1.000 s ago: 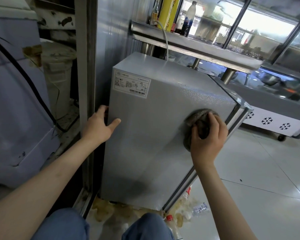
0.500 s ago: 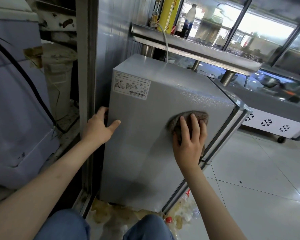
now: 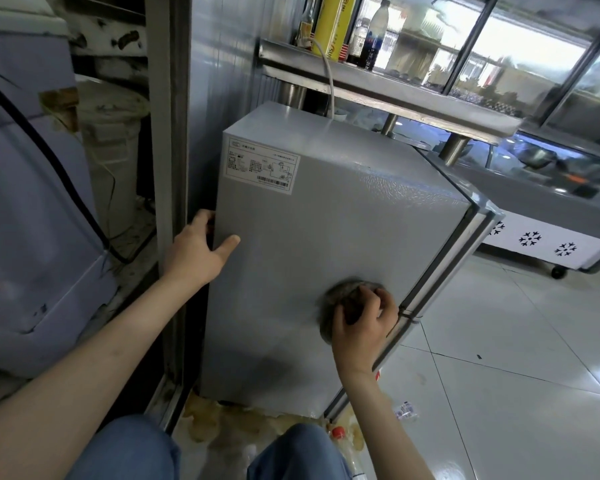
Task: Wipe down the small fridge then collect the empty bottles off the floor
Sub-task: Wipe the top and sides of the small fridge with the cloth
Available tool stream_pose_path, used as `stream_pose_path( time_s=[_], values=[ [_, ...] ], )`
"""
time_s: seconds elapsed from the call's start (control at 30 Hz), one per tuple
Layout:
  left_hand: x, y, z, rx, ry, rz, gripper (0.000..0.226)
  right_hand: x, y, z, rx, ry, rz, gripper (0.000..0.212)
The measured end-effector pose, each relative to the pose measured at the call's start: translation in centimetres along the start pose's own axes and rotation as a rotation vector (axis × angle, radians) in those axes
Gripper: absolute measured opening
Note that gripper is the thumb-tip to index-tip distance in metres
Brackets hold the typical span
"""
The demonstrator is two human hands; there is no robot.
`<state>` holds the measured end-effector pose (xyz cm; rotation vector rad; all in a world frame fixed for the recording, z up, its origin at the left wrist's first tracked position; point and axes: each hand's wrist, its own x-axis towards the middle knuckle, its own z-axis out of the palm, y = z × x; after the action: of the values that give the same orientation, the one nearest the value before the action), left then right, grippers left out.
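On the side of the small grey metal fridge (image 3: 326,251): right hand (image 3: 361,329), fingers curled, holds a crumpled grey-brown cloth (image 3: 338,296); left hand (image 3: 194,252) grips the rear edge. Clear red-capped bottle (image 3: 340,436) on white tiled floor (image 3: 499,393) below.

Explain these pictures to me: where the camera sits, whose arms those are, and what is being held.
There is no machine here. A person wears one wide-angle camera on the head, looking forward and down, so both bare arms are the wearer's own. The left hand grips the rear edge of the small fridge, thumb on its side panel. The right hand has its grip round a grey cloth, pressed against that panel. On the floor by the fridge's base lies a red-capped plastic bottle.
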<state>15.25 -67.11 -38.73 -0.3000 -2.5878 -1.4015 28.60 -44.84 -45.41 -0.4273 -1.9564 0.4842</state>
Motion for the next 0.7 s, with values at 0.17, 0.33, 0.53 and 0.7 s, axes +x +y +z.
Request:
stream_pose_path(
  time_s=[0.17,0.33,0.53,0.7],
  values=[
    [0.1,0.0,-0.1,-0.002,-0.003,0.002,0.053,0.0,-0.4,0.0,0.134,0.040,0.230,0.044],
    [0.1,-0.1,0.0,0.009,0.004,-0.002,0.053,-0.3,-1.2,-0.1,0.210,0.185,0.561,0.041],
    [0.1,-0.2,0.0,-0.008,0.001,-0.017,0.053,-0.6,-2.2,0.1,0.194,0.079,0.590,0.038],
    [0.1,-0.1,-0.1,-0.023,0.003,-0.006,0.048,-0.4,-1.4,0.4,0.312,0.258,0.822,0.034]
  ],
)
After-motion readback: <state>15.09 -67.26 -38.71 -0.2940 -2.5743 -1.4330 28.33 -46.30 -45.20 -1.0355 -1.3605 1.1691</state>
